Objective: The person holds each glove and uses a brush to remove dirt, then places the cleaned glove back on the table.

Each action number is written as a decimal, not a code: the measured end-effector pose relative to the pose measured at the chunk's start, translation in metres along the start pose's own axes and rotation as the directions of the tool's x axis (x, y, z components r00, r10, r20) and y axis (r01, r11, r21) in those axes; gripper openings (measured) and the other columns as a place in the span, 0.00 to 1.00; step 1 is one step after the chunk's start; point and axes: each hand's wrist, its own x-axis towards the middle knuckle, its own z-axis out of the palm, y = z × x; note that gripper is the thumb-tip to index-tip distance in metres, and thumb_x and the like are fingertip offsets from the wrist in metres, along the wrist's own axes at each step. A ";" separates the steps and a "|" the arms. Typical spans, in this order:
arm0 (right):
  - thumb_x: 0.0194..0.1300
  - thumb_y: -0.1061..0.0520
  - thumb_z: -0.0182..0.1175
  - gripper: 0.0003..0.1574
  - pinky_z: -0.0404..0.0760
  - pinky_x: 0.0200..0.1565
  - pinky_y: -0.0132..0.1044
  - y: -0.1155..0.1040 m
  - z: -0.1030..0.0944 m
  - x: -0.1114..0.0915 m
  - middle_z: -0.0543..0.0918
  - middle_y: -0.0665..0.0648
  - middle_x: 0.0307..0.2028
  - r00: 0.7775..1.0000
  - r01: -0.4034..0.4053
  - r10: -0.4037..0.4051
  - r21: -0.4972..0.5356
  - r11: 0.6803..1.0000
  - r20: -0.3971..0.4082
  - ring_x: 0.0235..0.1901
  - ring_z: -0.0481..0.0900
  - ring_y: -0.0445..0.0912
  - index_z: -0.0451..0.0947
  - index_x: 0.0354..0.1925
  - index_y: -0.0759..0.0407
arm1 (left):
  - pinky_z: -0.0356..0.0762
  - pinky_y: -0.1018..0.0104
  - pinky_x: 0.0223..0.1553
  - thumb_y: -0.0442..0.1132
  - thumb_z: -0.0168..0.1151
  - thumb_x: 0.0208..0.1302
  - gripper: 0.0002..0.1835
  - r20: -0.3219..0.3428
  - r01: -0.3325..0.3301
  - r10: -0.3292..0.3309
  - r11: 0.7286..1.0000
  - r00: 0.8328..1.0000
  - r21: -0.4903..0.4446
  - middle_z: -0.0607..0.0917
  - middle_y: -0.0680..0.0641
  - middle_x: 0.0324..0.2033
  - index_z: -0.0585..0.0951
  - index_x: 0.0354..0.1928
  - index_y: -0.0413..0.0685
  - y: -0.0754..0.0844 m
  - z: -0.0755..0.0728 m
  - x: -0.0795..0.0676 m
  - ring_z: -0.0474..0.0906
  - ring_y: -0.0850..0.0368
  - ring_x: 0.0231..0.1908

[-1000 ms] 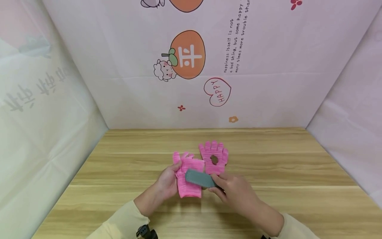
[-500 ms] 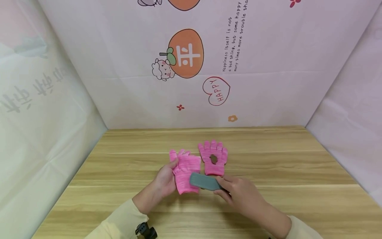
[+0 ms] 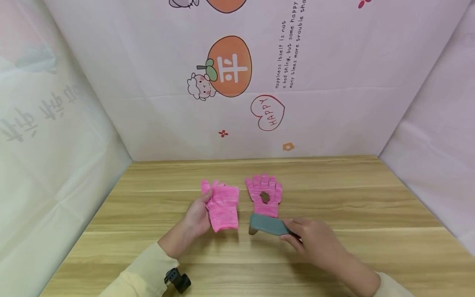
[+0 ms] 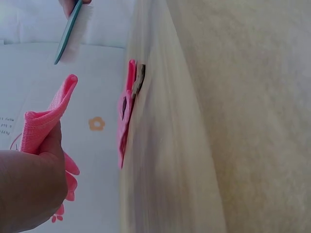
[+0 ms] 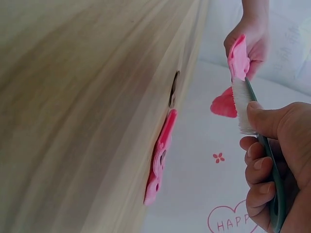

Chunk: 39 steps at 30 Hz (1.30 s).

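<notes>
My left hand [image 3: 198,214] grips a pink knit glove [image 3: 224,208], thumb on top, and holds it above the table with its cuff toward me. A scrub brush [image 3: 271,225] with a teal back is in my right hand [image 3: 315,241], fingers curled round the handle. Its white bristles [image 5: 242,107] show in the right wrist view. Brush and held glove are apart in the head view. A second pink glove [image 3: 272,204], fingers pointing away, lies flat on the table and bears a brown patch [image 3: 265,197] on its palm.
On the wood-grain table [image 3: 167,264], a brown flat piece [image 4: 139,80] lies by the cuff of the flat glove, mostly hidden under the brush in the head view. White printed cloth [image 3: 315,123] walls the back and both sides.
The held glove has moved left and away from me. My right hand has drawn the brush off the glove to the right. The flat glove stays in place.
</notes>
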 end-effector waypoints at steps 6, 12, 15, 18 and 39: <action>0.51 0.50 0.75 0.24 0.82 0.24 0.36 0.000 -0.003 -0.002 0.86 0.54 0.32 1.000 0.013 -0.013 -0.022 1.000 -0.007 0.27 0.84 0.44 0.86 0.43 0.63 | 0.70 0.64 0.56 0.42 0.35 0.79 0.25 -0.008 0.000 0.000 1.000 1.000 0.008 0.79 0.52 0.49 0.57 0.73 0.44 0.006 0.000 0.000 0.74 0.59 0.49; 0.50 0.51 0.76 0.25 0.82 0.25 0.36 0.001 -0.007 -0.003 0.86 0.54 0.33 1.000 0.016 -0.016 -0.022 1.000 -0.008 0.28 0.84 0.43 0.85 0.43 0.64 | 0.65 0.60 0.61 0.42 0.34 0.79 0.26 -0.035 0.004 -0.003 1.000 0.999 0.026 0.73 0.48 0.56 0.54 0.74 0.46 0.013 0.000 0.005 0.71 0.56 0.53; 0.50 0.51 0.76 0.25 0.82 0.25 0.36 0.001 -0.009 -0.004 0.86 0.54 0.34 1.000 0.013 -0.013 -0.024 1.000 0.002 0.28 0.84 0.43 0.85 0.43 0.65 | 0.65 0.59 0.60 0.42 0.35 0.79 0.25 -0.049 0.008 -0.006 0.999 0.999 0.044 0.73 0.46 0.55 0.56 0.73 0.42 0.017 0.000 0.011 0.71 0.55 0.52; 0.49 0.51 0.76 0.25 0.81 0.24 0.35 0.003 -0.009 -0.006 0.85 0.54 0.32 1.000 0.017 -0.016 -0.025 1.000 0.003 0.26 0.82 0.41 0.85 0.43 0.65 | 0.66 0.59 0.60 0.42 0.37 0.78 0.24 -0.065 0.008 -0.005 0.999 0.998 0.050 0.75 0.47 0.54 0.59 0.71 0.42 0.021 0.000 0.018 0.72 0.54 0.51; 0.49 0.50 0.75 0.23 0.79 0.22 0.35 0.004 -0.007 -0.015 0.83 0.50 0.28 0.999 0.024 -0.024 -0.027 0.999 0.026 0.24 0.78 0.39 0.86 0.41 0.63 | 0.70 0.62 0.51 0.44 0.38 0.79 0.21 -0.166 0.024 0.004 0.986 0.986 0.168 0.73 0.44 0.48 0.65 0.63 0.38 0.029 0.005 0.070 0.69 0.54 0.46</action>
